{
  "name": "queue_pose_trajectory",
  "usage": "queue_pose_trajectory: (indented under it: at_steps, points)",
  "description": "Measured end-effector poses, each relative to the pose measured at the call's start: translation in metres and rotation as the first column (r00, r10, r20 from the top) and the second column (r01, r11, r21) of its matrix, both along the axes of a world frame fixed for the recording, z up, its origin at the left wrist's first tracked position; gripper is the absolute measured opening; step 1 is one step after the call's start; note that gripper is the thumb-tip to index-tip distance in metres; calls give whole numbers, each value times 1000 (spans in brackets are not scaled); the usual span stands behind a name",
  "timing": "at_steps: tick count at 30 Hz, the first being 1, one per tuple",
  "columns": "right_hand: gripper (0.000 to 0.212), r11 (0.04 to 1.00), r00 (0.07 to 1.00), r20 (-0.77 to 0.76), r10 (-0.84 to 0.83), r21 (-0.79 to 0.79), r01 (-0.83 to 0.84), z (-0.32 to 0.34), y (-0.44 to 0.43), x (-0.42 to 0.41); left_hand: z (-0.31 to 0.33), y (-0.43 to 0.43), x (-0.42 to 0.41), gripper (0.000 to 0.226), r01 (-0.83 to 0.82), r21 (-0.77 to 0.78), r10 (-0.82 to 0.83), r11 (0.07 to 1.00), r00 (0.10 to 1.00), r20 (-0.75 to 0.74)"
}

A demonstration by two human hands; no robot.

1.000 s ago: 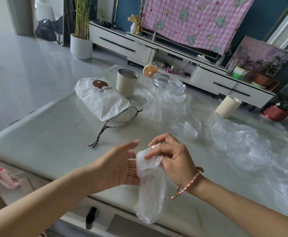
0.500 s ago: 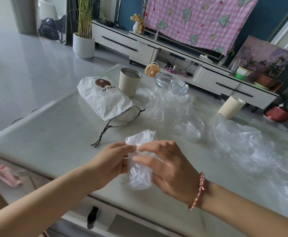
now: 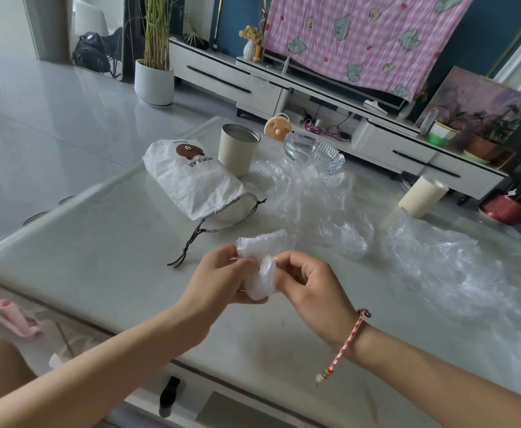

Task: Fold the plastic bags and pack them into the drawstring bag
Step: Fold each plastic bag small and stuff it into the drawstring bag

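A clear plastic bag (image 3: pixel 260 264), folded into a small crumpled bundle, is held above the table between both hands. My left hand (image 3: pixel 219 279) grips its left side with curled fingers. My right hand (image 3: pixel 307 284) pinches its right side with thumb and fingers. The white drawstring bag (image 3: pixel 191 177) with a brown bear print lies flat on the table beyond my hands, mouth toward me, its dark cord (image 3: pixel 191 242) trailing out. More clear plastic bags lie loose: one pile (image 3: pixel 311 199) in the middle, a larger pile (image 3: pixel 457 273) at the right.
A cream cup (image 3: pixel 237 149) stands behind the drawstring bag, a glass dish (image 3: pixel 315 151) beside it, and a cream cylinder (image 3: pixel 423 196) at the far right. The pale table (image 3: pixel 98 242) ends close in front of me. A TV cabinet and potted plants stand beyond.
The bag hung long from my right hand a second ago. Both hands have since folded it upward into a short compact bundle and closed around it.
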State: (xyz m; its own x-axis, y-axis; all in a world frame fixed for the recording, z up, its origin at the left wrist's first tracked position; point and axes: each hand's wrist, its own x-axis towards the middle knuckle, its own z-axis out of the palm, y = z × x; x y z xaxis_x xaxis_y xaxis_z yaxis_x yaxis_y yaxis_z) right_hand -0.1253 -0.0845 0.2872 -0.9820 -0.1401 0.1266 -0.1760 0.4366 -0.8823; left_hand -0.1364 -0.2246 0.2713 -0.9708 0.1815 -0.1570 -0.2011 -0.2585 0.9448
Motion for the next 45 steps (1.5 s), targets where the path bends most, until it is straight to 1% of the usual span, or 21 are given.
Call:
queue_pose_trajectory:
  at_steps: [2,4,6,7,10,11,13,15,17,19,22,26,27,28,30,31,32,35,38,41,45]
  points:
    - [13,997,998,14,-63,48,62,-1,-1,-5,2,1,1,16,73,54,-74,996,997,12]
    - [17,988,994,22,-107,113,104,-1,-2,-7,1,1,2,41,150,43,-150,988,989,0]
    - [22,976,991,16,-136,173,131,0,-4,-7,1,6,6,62,160,-33,-161,987,987,-19]
    - [23,971,989,10,-145,192,140,1,-5,-7,0,9,7,61,136,-67,-138,988,990,-28]
    - [17,970,991,-14,-129,206,130,1,-9,-8,-7,17,8,32,0,-133,-5,991,999,-41]
    - [15,975,994,-8,-109,194,108,1,-11,-7,-10,19,7,26,-44,-144,36,989,998,-52]
    - [12,988,999,18,-48,150,45,-1,-12,-6,-12,19,3,26,-128,-172,114,977,989,-92]
    - [6,987,1000,11,-28,158,26,-3,-12,-5,-14,19,-2,31,-204,-222,173,953,974,-149]
    - [8,979,998,-5,-63,195,63,-3,-9,-5,-16,19,-6,37,-262,-307,198,915,954,-224]
    - [14,983,996,32,-84,166,78,-1,-5,-7,-18,19,-9,39,-328,-372,213,868,924,-316]
    - [22,995,986,134,-98,30,94,6,1,-11,-15,19,-11,34,-398,-375,247,837,887,-391]
    - [23,970,950,201,-238,-3,243,6,15,-16,-8,14,-18,34,-433,-371,267,822,867,-421]
    - [21,965,938,257,-231,-59,254,8,18,-17,-5,12,-19,34,-421,-364,260,831,871,-416]
    - [29,965,928,332,-166,-139,222,9,21,-17,-2,11,-18,33,-396,-352,245,848,883,-401]
    - [60,952,892,448,60,-293,83,13,23,-16,1,13,-14,31,-282,-318,171,905,926,-335]
    - [64,947,875,466,135,-321,25,14,21,-15,2,14,-12,29,-211,-291,121,933,946,-300]
    - [59,948,871,464,164,-319,-9,13,19,-13,2,16,-9,28,-145,-266,69,953,959,-275]
    - [24,957,907,418,51,-281,75,8,11,-9,1,19,-4,29,-54,-252,-14,966,965,-262]
    - [7,914,925,379,-30,-365,179,10,12,-10,3,17,-4,32,-47,-283,-32,958,963,-269]
    - [20,853,917,394,-66,-454,257,14,14,-12,3,15,-5,28,-40,-308,-34,951,972,-232]
    - [28,812,901,426,-81,-496,307,14,17,-11,8,13,-5,17,48,-173,-67,984,992,-107]
